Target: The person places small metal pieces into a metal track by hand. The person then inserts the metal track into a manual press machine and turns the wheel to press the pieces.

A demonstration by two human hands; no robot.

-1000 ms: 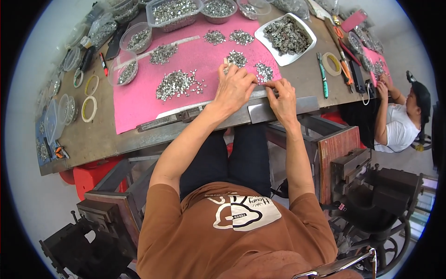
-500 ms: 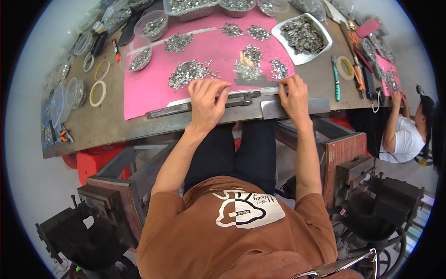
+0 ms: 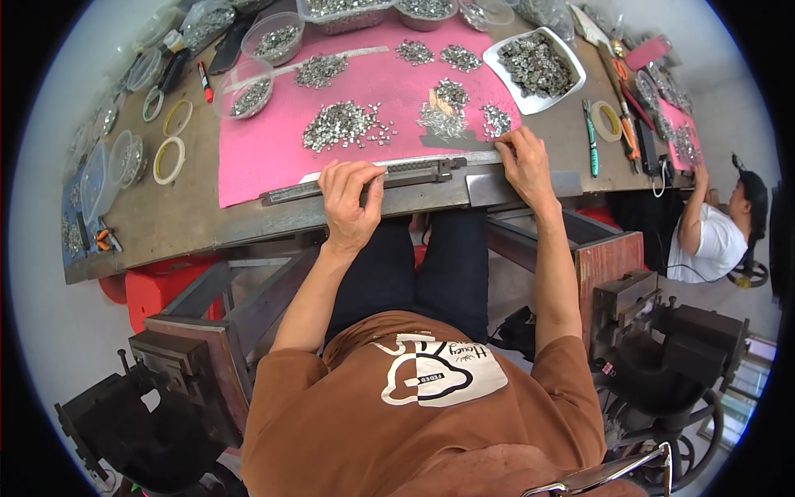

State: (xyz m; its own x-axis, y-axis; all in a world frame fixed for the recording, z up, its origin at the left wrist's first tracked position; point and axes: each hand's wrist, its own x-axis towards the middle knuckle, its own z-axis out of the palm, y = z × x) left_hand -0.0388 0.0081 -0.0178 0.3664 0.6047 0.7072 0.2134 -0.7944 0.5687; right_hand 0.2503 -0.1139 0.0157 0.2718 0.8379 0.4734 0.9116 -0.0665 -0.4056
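A small metalworking workshop is shown. A long worn workbench [image 3: 207,224] fills the upper half of the frame, covered with a pink mat [image 3: 273,149] on which heaps of small metal parts [image 3: 344,126] are spread. Clear tubs [image 3: 277,37] of the same parts, tape rolls [image 3: 169,159] and a white tray [image 3: 538,62] are lined along the top. Heavy dark hand presses [image 3: 679,356] are seen at lower left and right.

Both forearms extended forward; left hand [image 3: 352,201] flat, right hand [image 3: 523,161] fingers curled
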